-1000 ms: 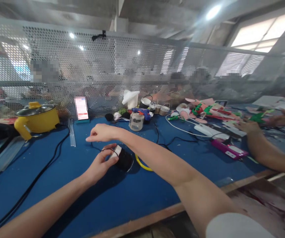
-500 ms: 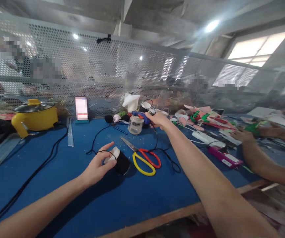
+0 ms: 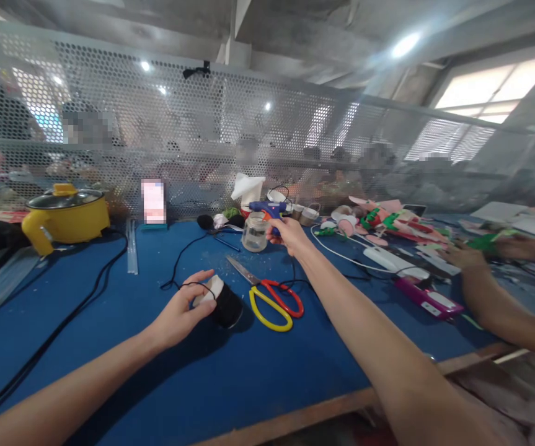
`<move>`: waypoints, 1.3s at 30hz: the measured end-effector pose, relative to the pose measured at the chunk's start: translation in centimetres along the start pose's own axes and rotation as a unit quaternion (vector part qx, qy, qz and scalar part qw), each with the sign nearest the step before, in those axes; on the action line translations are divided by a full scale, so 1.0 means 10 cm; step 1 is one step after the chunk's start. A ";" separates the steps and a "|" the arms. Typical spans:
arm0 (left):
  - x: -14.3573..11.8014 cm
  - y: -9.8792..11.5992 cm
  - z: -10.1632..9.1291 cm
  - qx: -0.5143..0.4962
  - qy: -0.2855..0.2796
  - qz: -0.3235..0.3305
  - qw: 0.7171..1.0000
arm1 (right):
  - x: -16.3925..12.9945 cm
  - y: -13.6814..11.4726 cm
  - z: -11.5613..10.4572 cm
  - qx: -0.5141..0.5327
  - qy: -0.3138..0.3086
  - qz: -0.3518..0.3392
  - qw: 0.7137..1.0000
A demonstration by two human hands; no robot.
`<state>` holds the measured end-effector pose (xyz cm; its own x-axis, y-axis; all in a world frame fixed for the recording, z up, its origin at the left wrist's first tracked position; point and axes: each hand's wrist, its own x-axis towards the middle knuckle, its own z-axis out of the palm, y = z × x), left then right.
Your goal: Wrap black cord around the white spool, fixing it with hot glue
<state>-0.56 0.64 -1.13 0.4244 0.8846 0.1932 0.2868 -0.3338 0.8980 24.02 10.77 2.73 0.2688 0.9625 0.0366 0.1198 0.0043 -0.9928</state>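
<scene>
My left hand [image 3: 188, 308] is closed on a small white cup wrapped in black cord [image 3: 228, 305], tilted just above or on the blue table; a loose strand of the cord runs over my fingers. My right hand [image 3: 289, 235] grips the handle of a blue glue gun [image 3: 267, 207], its nozzle pointing left over a clear jar [image 3: 255, 234]. Scissors [image 3: 271, 303] with one red and one yellow handle lie between my hands, blades partly apart and pointing away from me.
A yellow electric pot [image 3: 69, 217] stands at the left beside clear sticks [image 3: 132, 248]. A phone [image 3: 154, 201] leans before the mesh screen [image 3: 178, 111]. Right of me lie a white power strip [image 3: 395, 262], a purple device [image 3: 428, 298], pink and green pieces, and another person's hands [image 3: 465, 257].
My right hand has lifted the glue gun up from beside the jar and swung its nozzle to the left. My left hand with the cord-wrapped cup has barely moved.
</scene>
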 end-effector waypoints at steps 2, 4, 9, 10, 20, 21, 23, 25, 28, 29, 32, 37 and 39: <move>0.00 0.00 -0.01 -0.006 0.002 -0.002 1.000 | -0.08 -0.04 0.02 0.027 0.017 -0.051 0.998; 0.01 0.00 -0.02 -0.009 0.005 0.000 1.000 | -0.19 -0.10 0.03 0.054 0.018 -0.096 0.994; 0.05 -0.05 -0.07 -0.010 0.018 0.002 1.000 | -0.58 -0.19 0.02 0.071 -0.112 -0.092 0.987; 0.05 -0.06 -0.08 -0.011 0.016 0.001 1.000 | -0.66 -0.19 0.02 0.069 -0.145 -0.075 0.984; 0.07 -0.09 -0.10 -0.054 0.032 -0.023 0.998 | -1.07 -0.04 0.05 -0.031 -0.249 -0.052 0.967; 0.07 -0.10 -0.10 -0.061 0.031 -0.024 0.997 | -1.09 -0.05 0.06 -0.050 -0.263 -0.059 0.962; 0.07 -0.11 -0.10 -0.069 0.028 -0.022 0.997 | -1.12 -0.05 0.06 -0.089 -0.282 -0.069 0.953; 0.07 -0.12 -0.10 -0.074 0.030 -0.021 0.997 | -1.16 -0.02 0.05 -0.124 -0.275 -0.072 0.951; 0.08 -0.13 -0.09 -0.080 0.033 -0.029 0.996 | -1.23 0.04 0.03 -0.162 -0.238 -0.075 0.955; 0.08 -0.12 -0.09 -0.082 0.034 -0.033 0.995 | -1.26 0.06 0.02 -0.174 -0.228 -0.078 0.955; 0.09 -0.11 -0.09 -0.087 0.033 -0.041 0.995 | -1.32 0.09 0.01 -0.209 -0.217 -0.086 0.950; 0.09 -0.11 -0.08 -0.088 0.031 -0.037 0.995 | -1.37 0.09 0.03 -0.229 -0.216 -0.124 0.941; 0.08 -0.11 -0.07 -0.089 0.032 -0.033 0.995 | -1.38 0.11 0.05 -0.233 -0.214 -0.142 0.938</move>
<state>-1.13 1.99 -1.68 0.3519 0.9237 0.1516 0.1536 -0.2167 0.9641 20.01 -2.36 1.12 -0.2344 0.9614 0.1442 0.5592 0.2547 -0.7889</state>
